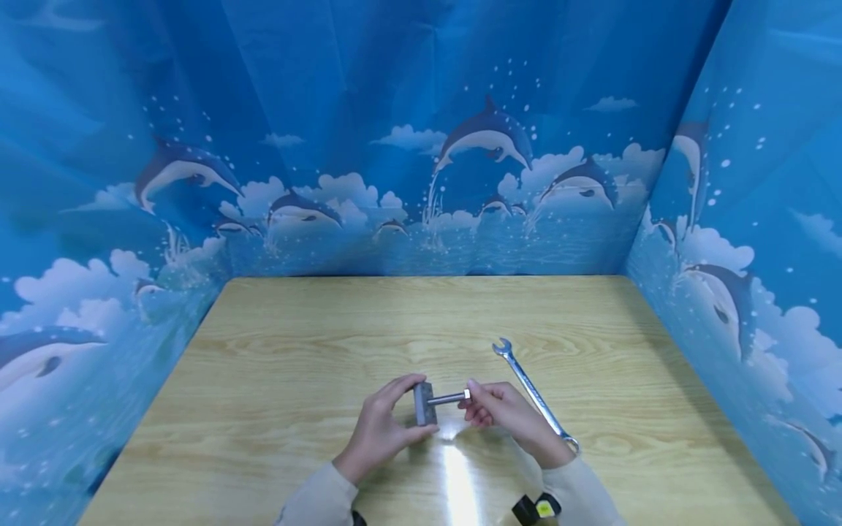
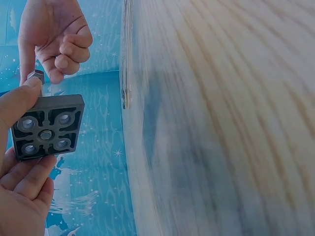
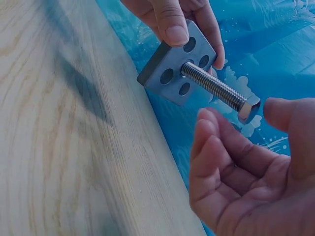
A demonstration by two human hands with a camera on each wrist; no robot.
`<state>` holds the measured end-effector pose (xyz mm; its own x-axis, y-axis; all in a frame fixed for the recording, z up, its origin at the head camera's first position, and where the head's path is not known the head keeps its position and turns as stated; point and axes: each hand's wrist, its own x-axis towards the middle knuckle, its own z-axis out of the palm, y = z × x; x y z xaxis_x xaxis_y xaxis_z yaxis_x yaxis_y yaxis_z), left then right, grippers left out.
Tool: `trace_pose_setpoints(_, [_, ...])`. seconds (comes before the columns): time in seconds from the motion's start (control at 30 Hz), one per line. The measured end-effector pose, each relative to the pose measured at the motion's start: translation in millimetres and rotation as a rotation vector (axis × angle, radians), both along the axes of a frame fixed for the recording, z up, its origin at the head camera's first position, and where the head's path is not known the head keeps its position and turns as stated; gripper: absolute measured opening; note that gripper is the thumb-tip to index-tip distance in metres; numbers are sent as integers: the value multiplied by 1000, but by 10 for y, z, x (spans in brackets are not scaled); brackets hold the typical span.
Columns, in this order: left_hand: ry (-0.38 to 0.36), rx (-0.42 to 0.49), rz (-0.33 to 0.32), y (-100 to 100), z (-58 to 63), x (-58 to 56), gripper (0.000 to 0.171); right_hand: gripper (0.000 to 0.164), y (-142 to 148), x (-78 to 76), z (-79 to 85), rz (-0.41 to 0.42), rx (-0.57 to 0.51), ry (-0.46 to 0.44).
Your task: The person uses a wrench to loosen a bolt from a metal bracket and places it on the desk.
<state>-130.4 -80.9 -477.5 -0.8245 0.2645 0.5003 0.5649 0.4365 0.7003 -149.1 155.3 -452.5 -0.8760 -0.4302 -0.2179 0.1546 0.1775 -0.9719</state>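
Observation:
A square grey metal plate [image 3: 160, 81] with holes at its corners is held at its edges between the thumb and fingers of my left hand [image 1: 384, 424]. Its ribbed underside [image 2: 47, 129] shows in the left wrist view. A hex bolt [image 3: 216, 86] stands in the plate's centre hole, its threaded shank mostly exposed and its head pointing to my right hand [image 1: 503, 413]. In the right wrist view the right thumb [image 3: 280, 113] and loosely curled fingers lie either side of the bolt head, with small gaps between. Both hands are above the table.
On the wooden table [image 1: 296, 336], a combination wrench [image 1: 536, 394] lies just beyond the right forearm, partly behind it. A dolphin-printed blue sheet [image 1: 368, 109] walls the table at the back and both sides. A black-and-yellow object [image 1: 536, 508] sits by the right sleeve.

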Motion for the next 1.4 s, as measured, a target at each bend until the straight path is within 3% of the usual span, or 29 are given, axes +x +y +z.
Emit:
trace_pose_setpoints(0.43, [3,-8,-9,0,-26,6,76,39,-1,10,10,-48,-14,-1])
trace_pose_setpoints(0.67, [-14,-3,-4,-6,-16,17,77,29,16,20,10,-75,30,98])
trace_pose_setpoints(1.0, [-46,1,0,-8,3,23,76,30,27,24,18,-39,53,201])
trace_pose_setpoints(1.13, [-50,4,-1,-12,4,17,75,35,18,17,-7,-56,31,193])
trace_pose_setpoints(1.4, [-51,14,-2,-5,11,8,75,41,1,-10,-23,-140,16,86])
